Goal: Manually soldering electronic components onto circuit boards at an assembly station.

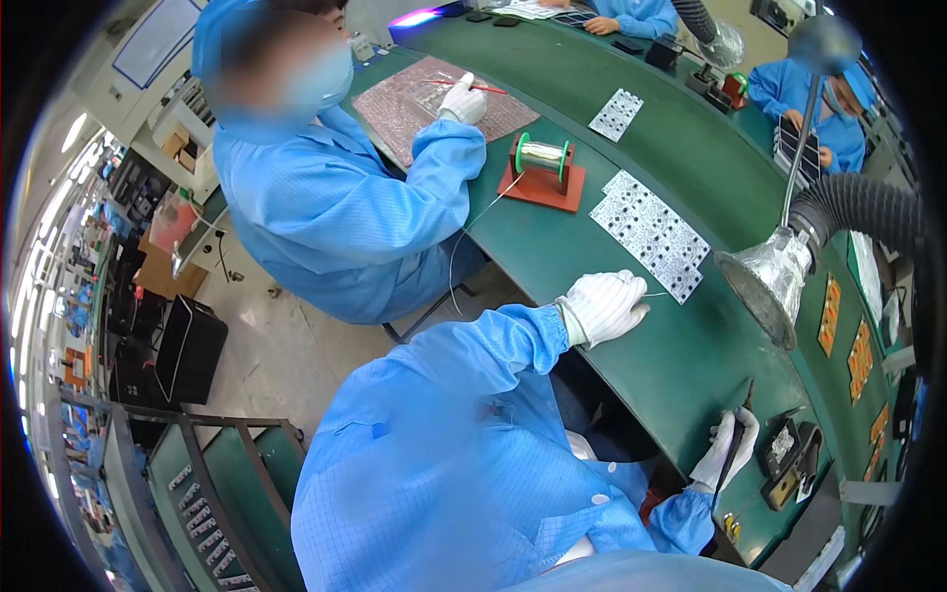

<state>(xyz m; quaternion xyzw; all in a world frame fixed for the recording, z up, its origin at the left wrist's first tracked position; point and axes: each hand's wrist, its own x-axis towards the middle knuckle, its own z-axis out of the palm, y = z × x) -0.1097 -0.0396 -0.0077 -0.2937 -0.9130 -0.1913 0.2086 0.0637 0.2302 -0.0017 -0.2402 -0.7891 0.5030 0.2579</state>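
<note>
My gloved left hand (604, 308) is closed at the near edge of the green bench, pinching a thin solder wire (654, 294) whose end sticks out past the fingers. Just beyond it lies a panel of white circuit boards (651, 235), with the wire's end by its near corner. Farther right, my gloved right hand (726, 450) grips a soldering iron (749, 397) like a pen, tip pointing up and away from me. Beside that hand sits a black soldering-iron stand (792, 457).
A solder spool (543, 156) stands on a red-brown holder left of the boards. One smaller board panel (617, 114) lies farther back. A fume hood (764, 281) on a black hose hangs over the right side. At left, a co-worker (335, 207) works over bubble wrap (395, 104).
</note>
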